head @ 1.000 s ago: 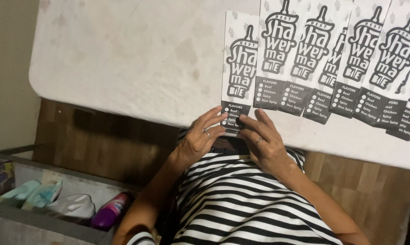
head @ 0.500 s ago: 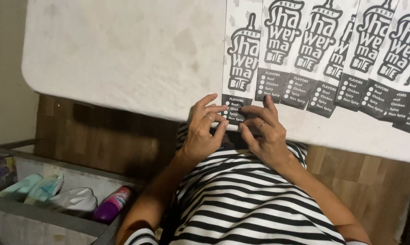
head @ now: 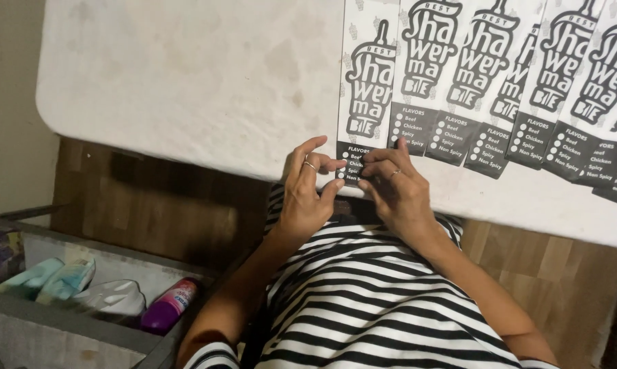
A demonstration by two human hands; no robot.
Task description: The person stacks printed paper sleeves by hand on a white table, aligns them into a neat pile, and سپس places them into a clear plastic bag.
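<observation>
Several long white paper sleeves printed in black lie side by side, overlapping, on a white table [head: 185,82]. The leftmost sleeve [head: 367,89] reaches the table's near edge. My left hand [head: 308,191] pinches that sleeve's dark lower end between thumb and forefinger; a ring shows on one finger. My right hand [head: 394,188] grips the same lower end from the right, fingers curled on it, also with a ring. The two hands touch each other over the sleeve's bottom edge. A black-and-white striped shirt [head: 383,301] fills the view below the hands.
More printed sleeves [head: 527,82] fan out to the right along the table. A grey bin [head: 62,328] at lower left holds a purple bottle [head: 168,307], pale green packs [head: 49,277] and a white item. Wooden boards [head: 151,205] run under the table.
Both hands shifted slightly left on the sleeve's lower end and the left fingers spread apart. The view moved a little, so the table sits lower in frame.
</observation>
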